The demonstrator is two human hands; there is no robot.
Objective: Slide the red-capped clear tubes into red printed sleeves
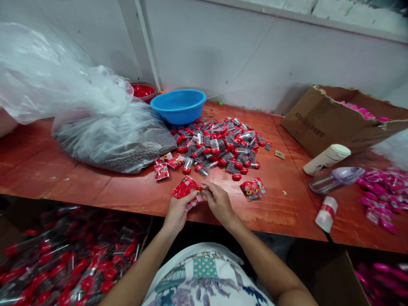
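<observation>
My left hand (178, 209) is closed on a red printed packet (185, 187), held just over the table's front edge. At the packet's right side, the fingertips of my right hand (218, 200) are pinched together; what they grip there is too small to make out. Beyond my hands lies a heap of small clear bottles with red caps (216, 144), filled with dark grains. More red packets (161, 171) rest to the left of the heap. To the right of my right hand is another group of red packets (253, 188).
A big clear plastic bag of dark beads (117, 140) sits at left, near a blue basin (178, 106). At right stand a cardboard box (318, 123), a white bottle (328, 159), a clear tumbler (331, 180) and pink items (382, 195). Red-capped bottles (73, 259) fill the space below left.
</observation>
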